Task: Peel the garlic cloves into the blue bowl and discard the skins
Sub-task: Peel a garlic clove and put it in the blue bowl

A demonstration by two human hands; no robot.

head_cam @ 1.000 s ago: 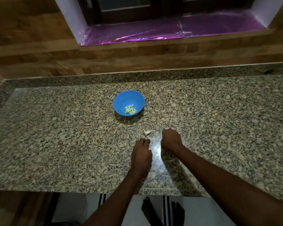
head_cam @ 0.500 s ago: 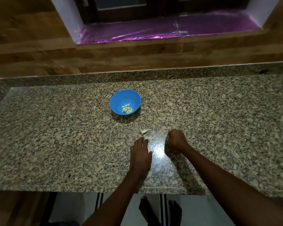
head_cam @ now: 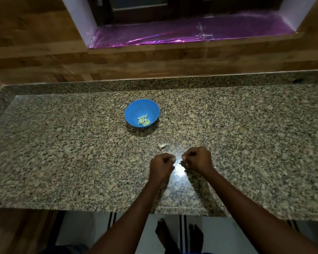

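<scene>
Peeled garlic cloves lie inside the blue bowl, mid-counter. At its 5 o'clock, a garlic skin lies loose. Just beyond, left hand and right hand curl their fingers; whether they pinch anything, I cannot tell.

Granite counter — purple-foiled sill.

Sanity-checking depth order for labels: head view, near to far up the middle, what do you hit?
Front edge of the speckled granite counter → left hand and right hand, level with each other → small pale garlic scrap → round blue plastic bowl holding peeled cloves → wooden backsplash → purple foil-lined sill.
</scene>
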